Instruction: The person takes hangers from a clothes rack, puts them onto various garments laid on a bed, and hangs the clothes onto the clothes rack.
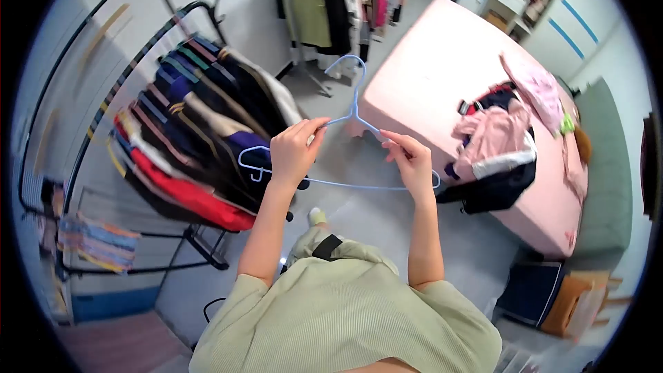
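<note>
A light-blue clothes hanger (356,104) is held up in front of me, its hook pointing away and its long bottom bar nearest my body. My left hand (295,151) grips the left shoulder of the hanger, thumb and fingers pressed together just left of the neck. On the other side, my right hand (409,159) pinches the right shoulder between thumb and fingertips. No garment hangs on the hanger. Parts of both shoulders are hidden behind my hands.
To the left stands a black clothes rack (131,72) packed with hanging garments (207,124). A bed with a pink sheet (421,62) is on the right, with a pile of clothes (494,135) on it. Another rack of clothes (311,7) stands at the back.
</note>
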`<action>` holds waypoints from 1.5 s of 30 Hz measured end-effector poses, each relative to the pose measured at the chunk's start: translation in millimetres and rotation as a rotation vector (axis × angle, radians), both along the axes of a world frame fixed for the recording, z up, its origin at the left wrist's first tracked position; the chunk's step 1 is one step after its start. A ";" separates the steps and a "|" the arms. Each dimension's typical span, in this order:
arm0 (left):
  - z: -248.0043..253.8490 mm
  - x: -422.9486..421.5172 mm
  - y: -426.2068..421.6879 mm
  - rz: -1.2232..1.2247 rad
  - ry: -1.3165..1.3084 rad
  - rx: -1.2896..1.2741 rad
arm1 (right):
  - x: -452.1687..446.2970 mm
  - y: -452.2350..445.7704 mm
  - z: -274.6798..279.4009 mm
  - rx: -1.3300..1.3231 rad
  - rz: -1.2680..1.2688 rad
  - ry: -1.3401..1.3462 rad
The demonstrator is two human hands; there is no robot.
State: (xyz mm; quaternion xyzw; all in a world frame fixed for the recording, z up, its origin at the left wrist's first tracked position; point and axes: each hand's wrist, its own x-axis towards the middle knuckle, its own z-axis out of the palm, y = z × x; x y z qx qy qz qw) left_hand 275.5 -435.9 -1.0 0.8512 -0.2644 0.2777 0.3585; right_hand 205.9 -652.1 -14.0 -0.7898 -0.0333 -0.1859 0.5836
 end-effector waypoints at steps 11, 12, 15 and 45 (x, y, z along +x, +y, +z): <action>-27.5 51.5 -159.0 -0.462 0.293 0.012 | -31.6 -117.4 -26.3 0.049 -0.496 0.115; -30.6 57.7 -175.8 -0.492 0.321 0.011 | -30.7 -127.5 -27.8 0.016 -0.539 0.108; -33.8 75.0 -223.4 -0.579 0.314 0.020 | -22.9 -157.2 -25.7 -0.080 -0.653 0.107; -138.1 61.0 -647.3 -1.143 0.782 0.357 | -28.3 -536.9 -153.8 -0.040 -1.280 0.506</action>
